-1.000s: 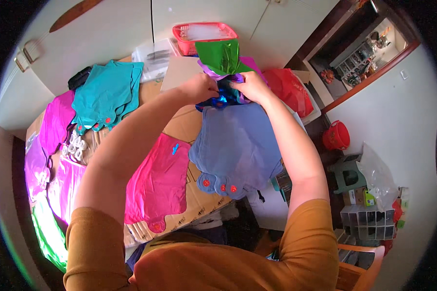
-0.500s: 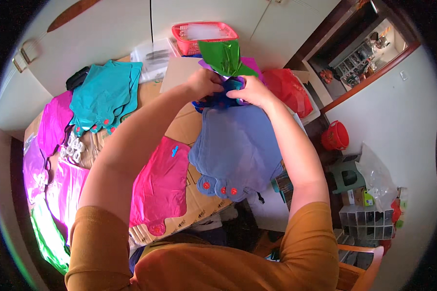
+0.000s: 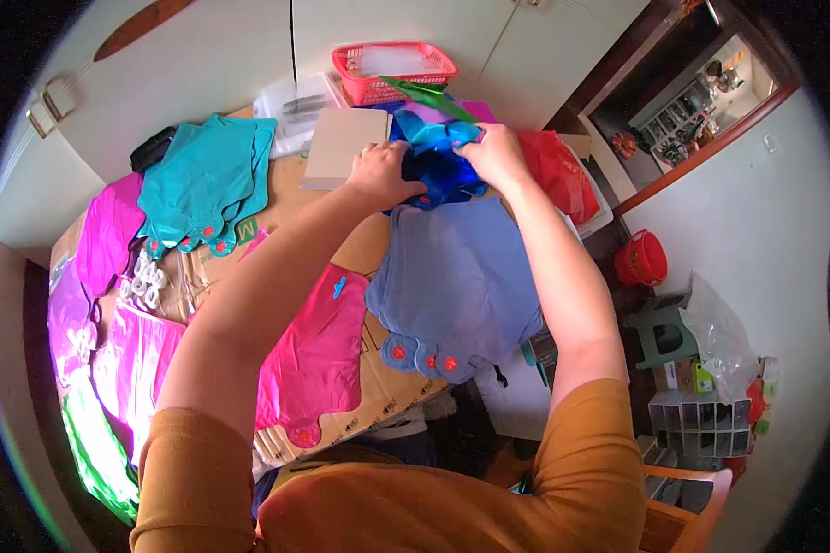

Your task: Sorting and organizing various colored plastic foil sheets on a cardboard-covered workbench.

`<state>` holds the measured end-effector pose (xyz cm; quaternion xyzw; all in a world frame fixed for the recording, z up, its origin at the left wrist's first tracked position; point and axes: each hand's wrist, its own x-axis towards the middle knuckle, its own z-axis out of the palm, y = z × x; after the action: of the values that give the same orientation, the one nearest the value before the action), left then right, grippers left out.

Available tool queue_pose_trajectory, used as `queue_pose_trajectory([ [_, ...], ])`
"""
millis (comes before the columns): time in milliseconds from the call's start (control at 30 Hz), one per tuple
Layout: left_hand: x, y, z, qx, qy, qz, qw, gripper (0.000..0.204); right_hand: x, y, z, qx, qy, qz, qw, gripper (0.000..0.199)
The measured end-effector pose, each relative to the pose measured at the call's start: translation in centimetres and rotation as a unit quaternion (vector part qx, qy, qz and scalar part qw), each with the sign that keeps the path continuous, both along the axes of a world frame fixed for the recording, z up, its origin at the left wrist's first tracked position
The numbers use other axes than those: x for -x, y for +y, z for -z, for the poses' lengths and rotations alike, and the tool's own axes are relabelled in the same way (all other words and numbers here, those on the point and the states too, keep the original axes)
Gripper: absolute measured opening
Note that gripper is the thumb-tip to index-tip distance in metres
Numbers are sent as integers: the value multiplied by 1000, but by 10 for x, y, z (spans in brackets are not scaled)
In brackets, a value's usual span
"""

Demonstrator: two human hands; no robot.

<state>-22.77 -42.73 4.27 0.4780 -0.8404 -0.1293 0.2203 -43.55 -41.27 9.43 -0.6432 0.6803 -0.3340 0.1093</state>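
Blue foil is lying crumpled at the far side of the table, just beyond the grey-blue stack. The left hand is touching its left edge; whether this grip is pinching, I cannot tell. The right hand is grasping its upper right part. Behind, a narrow green sheet is showing.

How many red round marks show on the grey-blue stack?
3: left mark, middle mark and right mark, along the near edge of the grey-blue stack. More may be hidden.
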Motion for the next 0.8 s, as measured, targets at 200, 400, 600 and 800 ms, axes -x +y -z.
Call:
queue_pose_trajectory([
  [200,-4,9,9,68,88,-9,994,91,10,-15,-10,-48,-211,152,964,22],
  [400,2,7,-17,305,-113,291,900,55,17,-24,0,-47,-240,108,964,24],
  [600,21,-15,-16,98,-129,232,959,42,-2,-21,-23,-58,-133,63,987,22],
  [800,18,0,-12,39,-167,151,974,49,68,-58,-26,9,-306,49,951,22],
])
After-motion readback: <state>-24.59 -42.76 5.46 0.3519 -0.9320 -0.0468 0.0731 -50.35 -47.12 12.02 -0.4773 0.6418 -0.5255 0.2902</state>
